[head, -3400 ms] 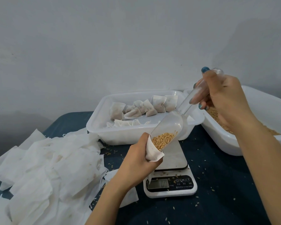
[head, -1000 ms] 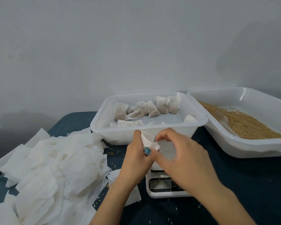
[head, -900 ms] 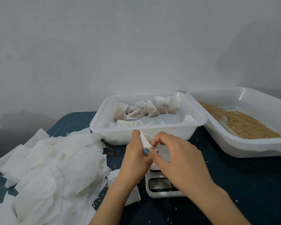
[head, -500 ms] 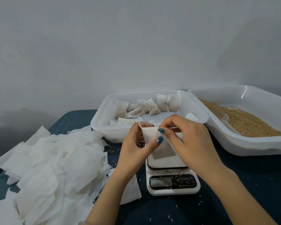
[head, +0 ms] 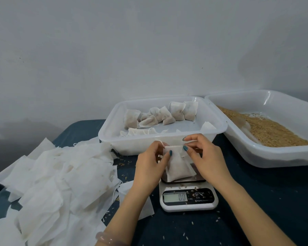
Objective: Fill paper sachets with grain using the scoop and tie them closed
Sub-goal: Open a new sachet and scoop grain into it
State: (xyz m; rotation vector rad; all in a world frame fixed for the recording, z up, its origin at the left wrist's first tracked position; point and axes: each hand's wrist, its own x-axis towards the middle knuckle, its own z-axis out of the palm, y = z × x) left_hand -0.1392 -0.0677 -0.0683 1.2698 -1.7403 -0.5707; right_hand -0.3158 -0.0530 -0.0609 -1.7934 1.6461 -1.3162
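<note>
I see L hand (head: 149,166) pinching the sachet (head: 178,166) at its top-left corner, R hand (head: 206,157) pinching top-right. Sachet hangs over the scale (head: 188,199) on the worktop (head: 256,219).

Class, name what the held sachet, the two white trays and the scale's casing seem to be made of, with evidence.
The sachet: thin matte filter-type paper, probably; it creases and looks fibrous. The sachet tray and grain tray: glossy translucent plastic; light glints on rims. The scale casing: smooth white plastic, likely, with rounded moulded edges.
</note>
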